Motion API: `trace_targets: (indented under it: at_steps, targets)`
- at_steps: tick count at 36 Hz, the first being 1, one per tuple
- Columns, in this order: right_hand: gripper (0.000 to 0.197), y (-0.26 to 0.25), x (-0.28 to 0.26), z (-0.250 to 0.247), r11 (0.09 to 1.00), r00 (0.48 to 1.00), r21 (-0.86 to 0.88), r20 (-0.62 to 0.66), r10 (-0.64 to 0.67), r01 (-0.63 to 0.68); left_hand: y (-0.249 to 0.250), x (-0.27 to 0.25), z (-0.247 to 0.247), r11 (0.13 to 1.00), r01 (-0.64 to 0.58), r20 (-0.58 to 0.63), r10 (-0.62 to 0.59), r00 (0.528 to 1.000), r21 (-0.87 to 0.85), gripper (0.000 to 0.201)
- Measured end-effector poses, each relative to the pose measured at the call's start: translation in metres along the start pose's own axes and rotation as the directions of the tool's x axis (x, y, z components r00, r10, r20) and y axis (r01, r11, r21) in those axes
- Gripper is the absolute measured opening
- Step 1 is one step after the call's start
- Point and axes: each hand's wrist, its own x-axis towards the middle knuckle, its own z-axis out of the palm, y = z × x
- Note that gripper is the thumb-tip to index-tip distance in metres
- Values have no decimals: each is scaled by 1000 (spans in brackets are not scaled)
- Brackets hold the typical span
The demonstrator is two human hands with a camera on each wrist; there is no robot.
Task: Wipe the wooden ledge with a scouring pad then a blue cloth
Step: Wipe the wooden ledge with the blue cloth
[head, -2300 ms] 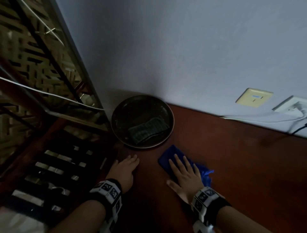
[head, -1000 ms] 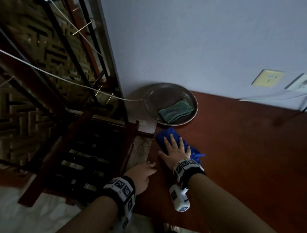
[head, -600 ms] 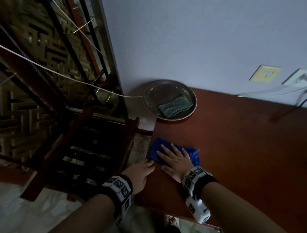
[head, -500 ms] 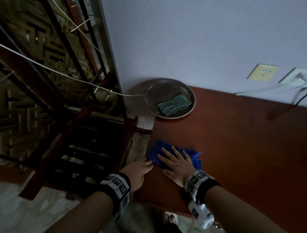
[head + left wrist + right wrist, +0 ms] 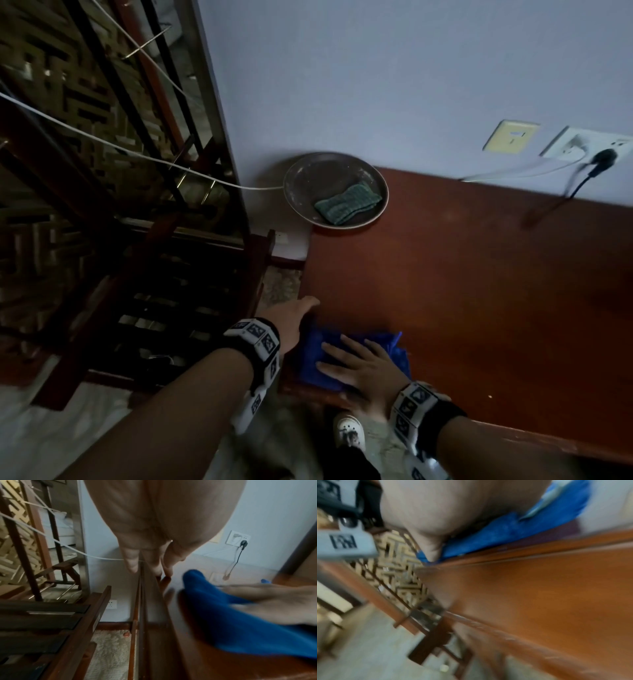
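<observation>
Right hand flat, fingers spread, on blue cloth at corner of ledge; left hand open, resting on edge. Risk: cloth slipping off corner.

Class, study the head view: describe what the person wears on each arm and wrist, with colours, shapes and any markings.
Both forearms are bare, with no sleeves in view. The left wrist carries a black band set with white square tiles printed with black coded patterns. The right wrist wears a matching band. Below each band hangs a white block bearing the same kind of black markers. No gloves, rings or cables are visible on either hand.
</observation>
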Motion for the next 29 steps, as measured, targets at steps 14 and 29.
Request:
trace_targets:
  at_steps: [14, 29]
  targets:
    - [64, 66, 46, -51, 488, 570, 425, 83, 817, -762, -14, -4, 19, 984, -29, -66, 18, 998, -174, 85]
    - [62, -15, 82, -35, 946, 948, 75, -3, 317, -316, -26, 6, 25, 982, -67, -395, -9, 918, -178, 69]
